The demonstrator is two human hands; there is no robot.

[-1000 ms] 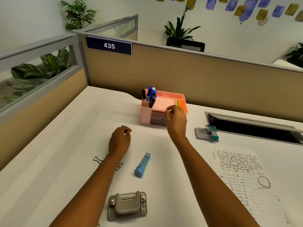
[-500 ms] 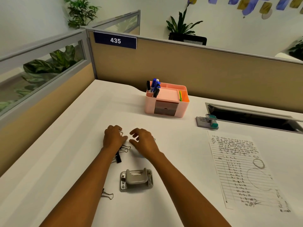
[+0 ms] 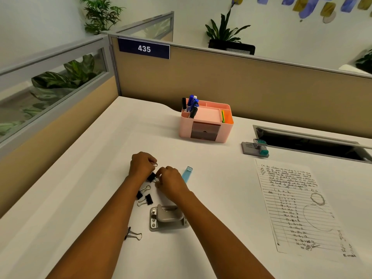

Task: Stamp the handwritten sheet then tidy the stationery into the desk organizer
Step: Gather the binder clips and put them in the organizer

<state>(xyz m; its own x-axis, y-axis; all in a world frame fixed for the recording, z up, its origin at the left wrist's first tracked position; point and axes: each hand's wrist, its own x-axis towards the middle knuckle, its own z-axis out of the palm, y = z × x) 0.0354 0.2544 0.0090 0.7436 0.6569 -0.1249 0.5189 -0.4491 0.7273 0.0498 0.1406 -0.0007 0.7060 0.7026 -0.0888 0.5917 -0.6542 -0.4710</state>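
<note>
My left hand [image 3: 142, 166] and my right hand [image 3: 171, 181] meet at the desk's middle, both pinching black binder clips [image 3: 152, 176]. Two more binder clips [image 3: 145, 196] lie just below my left wrist, and another clip [image 3: 133, 234] lies beside my left forearm. The pink desk organizer [image 3: 206, 122] stands at the back with pens [image 3: 191, 104] and sticky notes in it. The handwritten sheet [image 3: 302, 208] lies at the right, with a round stamp mark on it. A teal stamp [image 3: 260, 147] rests on its grey pad above the sheet.
A grey hole punch [image 3: 168, 218] sits under my right forearm. A light blue tube [image 3: 187, 174] lies partly behind my right hand. A cable slot [image 3: 312, 141] opens in the desk at the right. Beige partition walls [image 3: 241, 83] close the back and left.
My right hand came back from the organizer to the clips beside my left hand. Both hands closed on binder clips. The view dropped and shifted nearer the desk.
</note>
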